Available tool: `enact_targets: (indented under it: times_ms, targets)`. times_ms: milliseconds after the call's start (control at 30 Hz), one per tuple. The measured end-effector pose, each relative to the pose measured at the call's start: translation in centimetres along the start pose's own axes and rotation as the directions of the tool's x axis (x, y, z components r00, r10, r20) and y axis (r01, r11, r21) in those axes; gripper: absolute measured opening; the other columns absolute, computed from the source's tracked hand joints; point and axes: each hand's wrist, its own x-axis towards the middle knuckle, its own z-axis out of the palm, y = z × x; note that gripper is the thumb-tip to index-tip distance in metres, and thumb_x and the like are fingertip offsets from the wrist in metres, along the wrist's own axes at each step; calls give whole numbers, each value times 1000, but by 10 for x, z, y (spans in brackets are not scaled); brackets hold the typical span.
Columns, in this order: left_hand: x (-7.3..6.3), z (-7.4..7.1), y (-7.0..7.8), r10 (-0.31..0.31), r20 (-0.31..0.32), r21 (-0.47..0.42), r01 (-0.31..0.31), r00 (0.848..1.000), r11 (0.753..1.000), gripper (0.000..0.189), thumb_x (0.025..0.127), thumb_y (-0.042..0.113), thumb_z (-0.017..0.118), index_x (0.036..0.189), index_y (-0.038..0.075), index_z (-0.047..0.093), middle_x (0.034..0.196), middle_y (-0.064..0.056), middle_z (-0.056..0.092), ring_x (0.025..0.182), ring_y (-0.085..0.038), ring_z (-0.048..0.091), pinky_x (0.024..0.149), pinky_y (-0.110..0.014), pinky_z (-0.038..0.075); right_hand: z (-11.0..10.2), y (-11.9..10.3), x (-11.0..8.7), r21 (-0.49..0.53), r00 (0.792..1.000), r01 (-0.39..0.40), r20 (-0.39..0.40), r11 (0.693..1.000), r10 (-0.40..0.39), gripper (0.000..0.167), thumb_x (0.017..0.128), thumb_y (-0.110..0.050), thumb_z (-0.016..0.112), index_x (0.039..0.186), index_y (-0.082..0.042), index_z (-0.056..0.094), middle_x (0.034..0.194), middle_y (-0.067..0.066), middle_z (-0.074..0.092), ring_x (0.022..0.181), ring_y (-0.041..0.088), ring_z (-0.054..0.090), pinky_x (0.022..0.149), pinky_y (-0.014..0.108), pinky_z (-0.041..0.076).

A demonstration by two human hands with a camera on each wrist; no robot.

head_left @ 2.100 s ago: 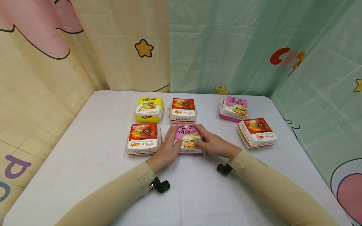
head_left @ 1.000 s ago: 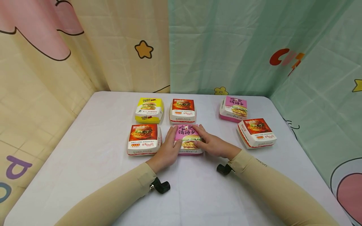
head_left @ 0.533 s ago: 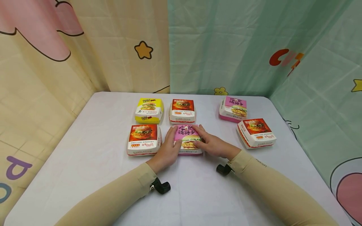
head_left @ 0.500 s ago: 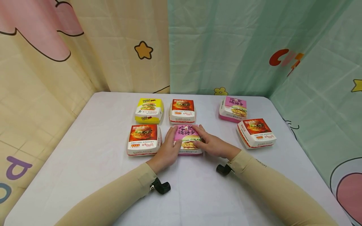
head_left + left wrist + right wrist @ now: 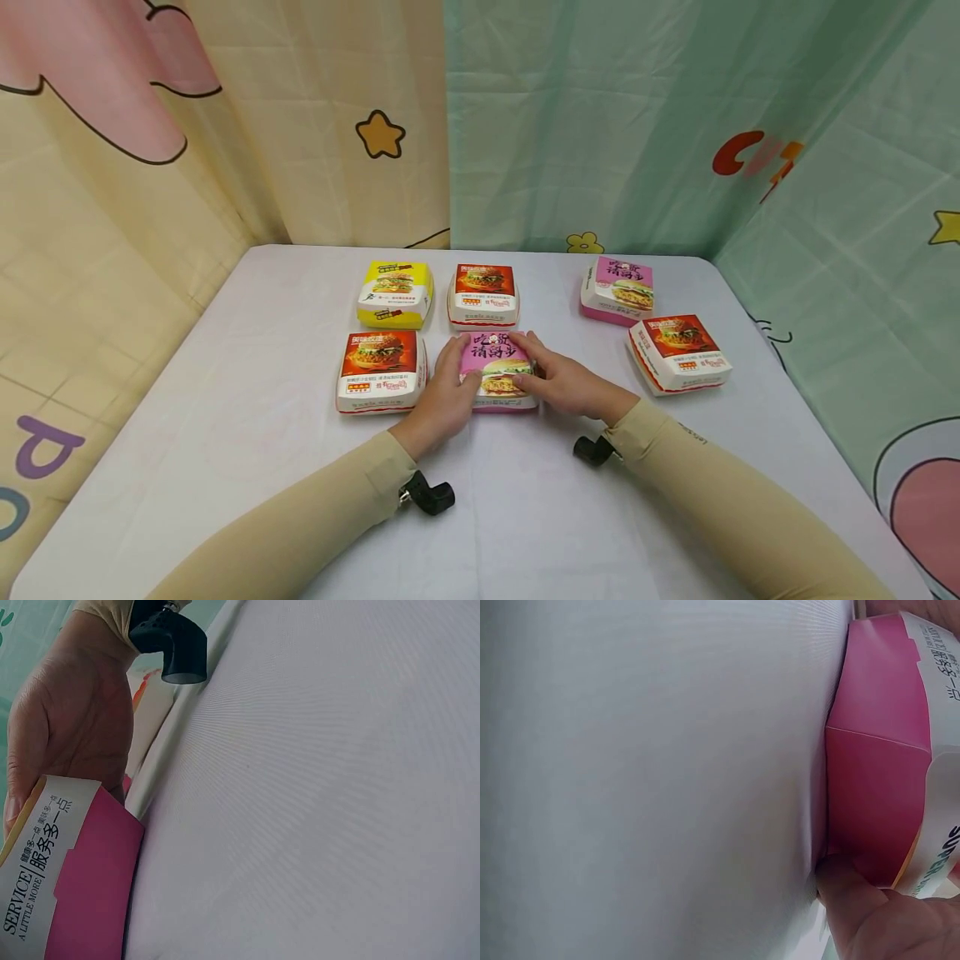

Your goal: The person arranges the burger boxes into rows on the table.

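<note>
A pink-and-white burger box (image 5: 497,360) lies on the table in the front row, with a burger printed on its lid. My left hand (image 5: 441,403) grips its left side, the thumb over the lid edge and fingers along the side. From the right, my right hand (image 5: 567,385) holds it the same way, thumb on the lid near the front. The left wrist view shows the pink lower wall of the burger box (image 5: 97,877) beside my palm. In the right wrist view, a finger presses the base of the burger box (image 5: 877,787).
Left of my left hand sits a red-and-white burger box (image 5: 380,372). Behind stand a yellow burger box (image 5: 396,293) and a red-and-white burger box (image 5: 484,296). Further right are a pink burger box (image 5: 618,290) and a tilted red-and-white burger box (image 5: 679,353). Curtains (image 5: 585,125) enclose the white table (image 5: 202,433).
</note>
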Motion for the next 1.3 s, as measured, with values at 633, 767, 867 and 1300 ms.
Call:
enact_targets:
  times_ms: [633,767,867,1300]
  targets:
    - [-2,-2,8,18,-39,-3,-19,999,1000,63,109,26,48,167,13,26,178,-15,7,165,-34,7,133,-56,12,1,-1,-1,52,999,36,-8,998,-35,74,108,-38,58,170,-35,17,179,11,-5,166,31,-1,132,58,12]
    - [-2,-1,10,31,-49,10,-30,998,999,64,108,26,49,167,13,27,177,-17,8,165,-36,9,133,-56,12,1,-2,-3,51,999,41,-9,998,-41,74,108,-39,57,170,-34,16,179,12,-4,166,32,-2,132,59,10]
    - [-3,-2,13,31,-51,20,-30,998,999,64,108,26,49,167,13,27,177,-17,6,164,-38,10,132,-58,12,1,-2,-3,52,999,46,-13,998,-45,74,108,-39,57,170,-34,17,179,12,-4,166,32,-2,132,59,9]
    - [-6,-6,20,120,-64,36,-118,991,992,61,108,24,49,165,11,30,177,-18,3,165,-39,2,131,-62,8,0,-3,-5,29,998,47,-34,998,-46,77,106,-42,59,170,-32,17,179,9,-4,166,27,-3,133,58,8]
